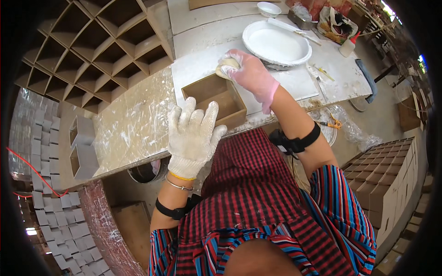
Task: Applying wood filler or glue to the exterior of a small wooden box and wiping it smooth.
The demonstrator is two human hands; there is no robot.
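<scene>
A shallow brown open-topped box lies on a white sheet near the bench's front edge. My left hand, in a white knit glove, rests at the box's near left side with its fingers spread over the rim. At the far right corner, my right hand, in a thin pink glove, is closed round a cream-coloured sponge. The sponge is at the far rim; whether it touches the wood is hidden. Just beyond my right hand stands a wide round basin of white liquid, a flat stick across its far rim.
A tall stack of box-like compartments stands at the far left. Two small grey boxes sit on the bench's left end. A small white bowl and a red-capped bottle are at the back. Brown boxes are piled at right.
</scene>
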